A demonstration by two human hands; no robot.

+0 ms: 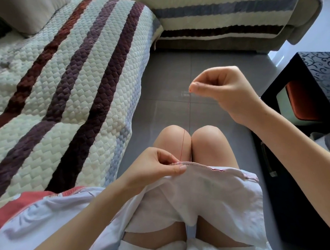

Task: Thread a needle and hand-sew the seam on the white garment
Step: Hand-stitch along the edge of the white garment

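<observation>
— Draped over the lap, a white garment (203, 198) is seen; how is it laid out?

— It is spread across both thighs, thin and slightly translucent, with soft folds. Its upper edge is a folded hem, and a line of red stitches (211, 168) is visible along that edge, running from the middle toward the right.

— Where is it held?

— The hem is pinched by the left hand (159, 167), thumb and forefinger closed together on the fabric just above the knees (188, 140). The seam's long axis runs left to right across the lap, curving slightly down to the right.

— And the thread?

— A red thread (187, 123) is drawn up taut from the hem beside the left fingertips to the right hand (224, 94), which is raised well above the garment. That grip is closed, fingertips pressed together on the thread's upper end. A needle cannot be made out there. The thread's line is nearly vertical, leaning slightly right toward the top.

— Any writing or labels?

— None can be read on the garment. A swirl pattern is seen on the dark surface (323, 67) at the right, and a striped quilted cover lies on the sofa (64, 77) at the left.
</observation>
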